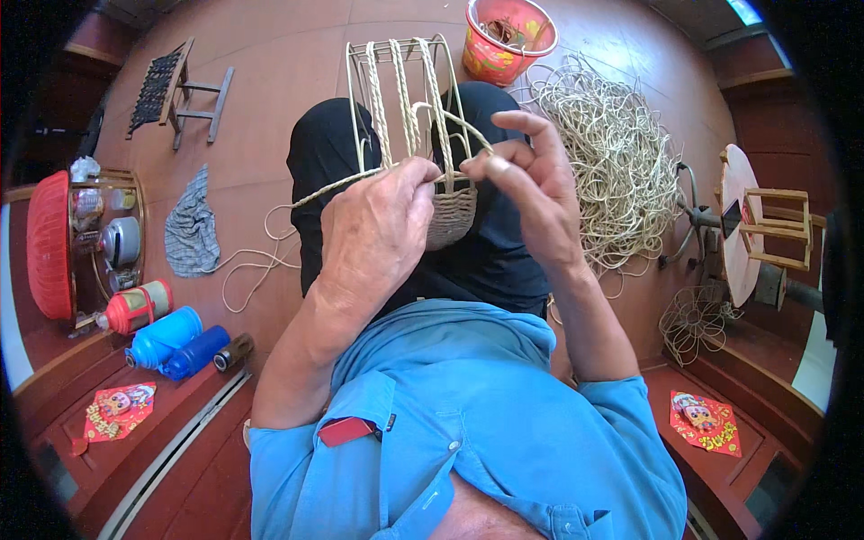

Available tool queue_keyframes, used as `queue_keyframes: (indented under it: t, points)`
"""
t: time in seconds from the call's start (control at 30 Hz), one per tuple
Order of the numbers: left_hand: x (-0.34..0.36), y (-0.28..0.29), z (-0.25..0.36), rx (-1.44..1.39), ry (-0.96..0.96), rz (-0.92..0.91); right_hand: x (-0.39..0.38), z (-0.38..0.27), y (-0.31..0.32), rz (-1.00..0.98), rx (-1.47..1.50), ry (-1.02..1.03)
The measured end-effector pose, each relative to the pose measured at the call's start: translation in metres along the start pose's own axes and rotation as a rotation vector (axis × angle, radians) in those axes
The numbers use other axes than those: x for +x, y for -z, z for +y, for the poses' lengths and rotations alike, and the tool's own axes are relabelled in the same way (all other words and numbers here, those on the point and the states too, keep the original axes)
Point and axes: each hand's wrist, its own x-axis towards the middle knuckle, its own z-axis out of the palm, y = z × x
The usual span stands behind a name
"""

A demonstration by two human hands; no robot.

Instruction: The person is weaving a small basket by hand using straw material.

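Note:
A wire basket frame [391, 52] with braided cord uprights rests between my knees; its near part is woven into a tan band [450, 216]. My left hand [378, 225] is closed at the top of this band, gripping the basket, with its fingertips partly hidden. My right hand [535, 198] pinches a pale cord [472, 126] beside the right side of the frame, its upper finger raised. The cord also runs out leftward past my left hand and loops down onto the floor.
A red bucket [513, 63] and a cord pile [612, 162] lie beyond my right knee. At left are a stool [171, 90], a cloth [189, 225], a rack [54, 243] and flasks [180, 333]. At right stand a round board [738, 270] and a wire coil [697, 319].

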Motion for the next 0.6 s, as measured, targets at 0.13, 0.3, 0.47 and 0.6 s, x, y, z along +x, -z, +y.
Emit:
queue_keyframes:
  t: [0.13,0.3,0.47,0.6]
  points:
    - [-0.002,-0.007,-0.002,0.012,-0.039,0.127,-0.01,0.015,-0.004,0.033,0.294,0.038]
    - [-0.004,-0.006,0.01,0.038,0.106,0.075,-0.017,0.027,-0.006,0.075,0.675,-0.027]
    - [-0.007,-0.011,0.009,0.06,0.143,0.079,-0.029,0.034,-0.017,0.045,0.531,0.122]
    - [-0.013,-0.017,0.002,-0.005,0.026,0.158,-0.038,0.028,-0.025,0.131,0.479,0.075]
